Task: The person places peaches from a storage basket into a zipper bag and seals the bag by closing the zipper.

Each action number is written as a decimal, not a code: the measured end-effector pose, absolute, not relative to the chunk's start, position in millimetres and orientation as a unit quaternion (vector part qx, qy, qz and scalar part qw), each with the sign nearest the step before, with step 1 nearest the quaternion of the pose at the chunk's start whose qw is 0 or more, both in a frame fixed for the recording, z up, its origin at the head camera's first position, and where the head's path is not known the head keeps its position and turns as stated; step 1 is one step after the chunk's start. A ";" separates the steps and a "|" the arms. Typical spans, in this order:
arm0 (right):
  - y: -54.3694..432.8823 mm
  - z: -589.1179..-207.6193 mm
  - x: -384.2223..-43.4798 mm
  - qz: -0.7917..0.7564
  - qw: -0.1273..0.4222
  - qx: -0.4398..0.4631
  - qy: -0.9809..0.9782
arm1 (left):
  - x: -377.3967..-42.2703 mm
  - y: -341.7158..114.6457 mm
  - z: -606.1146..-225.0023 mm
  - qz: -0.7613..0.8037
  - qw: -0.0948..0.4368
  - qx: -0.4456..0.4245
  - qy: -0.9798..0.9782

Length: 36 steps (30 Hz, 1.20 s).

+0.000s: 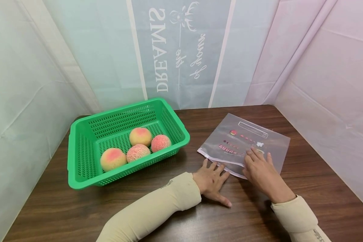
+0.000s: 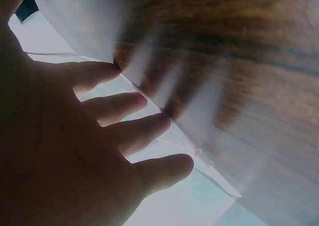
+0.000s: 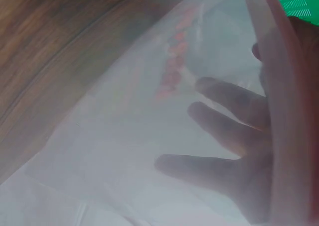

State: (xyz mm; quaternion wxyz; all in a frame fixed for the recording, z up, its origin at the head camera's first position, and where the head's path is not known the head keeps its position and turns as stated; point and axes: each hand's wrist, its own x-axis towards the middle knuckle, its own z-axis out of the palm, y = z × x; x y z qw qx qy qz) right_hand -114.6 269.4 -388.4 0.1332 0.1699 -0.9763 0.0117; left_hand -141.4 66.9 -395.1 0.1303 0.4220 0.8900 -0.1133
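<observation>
Saw a frosted, half-transparent bag lying flat and slanted on the far right part of the wooden counter. Noticed on it reddish letters, a small white figure and a white-outlined label box. Found the pinkish zip strip along the near-left side. Saw the left hand with fingers straight and spread, fingertips close at the zip strip; saw the right hand with fingers extended, unclosed, over the print. Noted the bag's far corner just beside the counter's far edge, the right corner near the right edge. Saw bare wood between the sleeves, and a narrow gap toward the green basket with four peaches, at left.
</observation>
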 end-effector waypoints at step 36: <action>273.3 -390.7 -120.4 0.105 0.345 0.254 -0.898 | -140.7 70.8 -389.9 -0.076 0.147 0.411 0.896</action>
